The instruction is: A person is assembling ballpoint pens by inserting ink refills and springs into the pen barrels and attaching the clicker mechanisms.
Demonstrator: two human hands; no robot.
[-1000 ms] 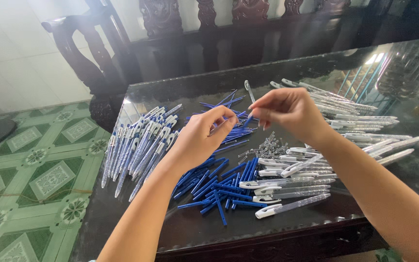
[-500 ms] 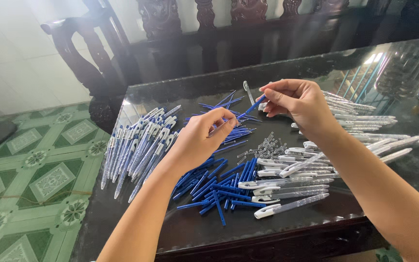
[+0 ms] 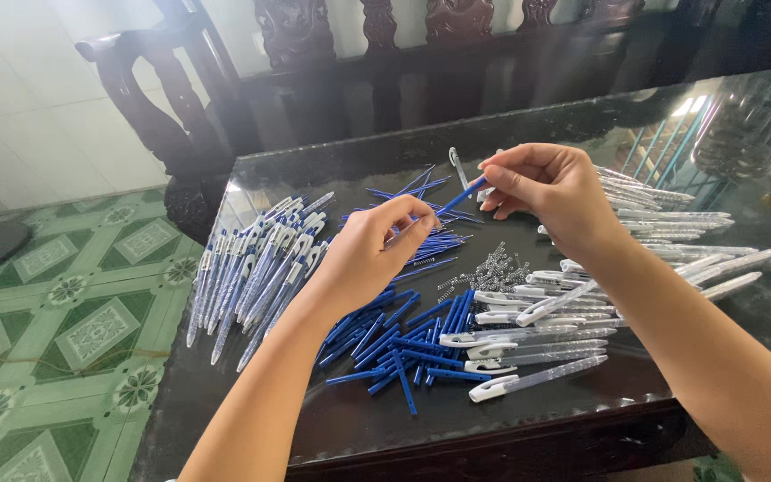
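Pinched between thumb and forefinger of the right hand (image 3: 553, 192), a blue ink refill (image 3: 459, 196) slants down toward the left hand (image 3: 377, 250), whose fingertips are pressed together just below its lower end; whether they hold anything cannot be told. From the left, the dark glass table (image 3: 252, 402) carries a row of assembled blue-and-white pens (image 3: 256, 268), a heap of loose blue refills (image 3: 394, 344), small metal springs (image 3: 493, 268) and clear pen barrels (image 3: 537, 344).
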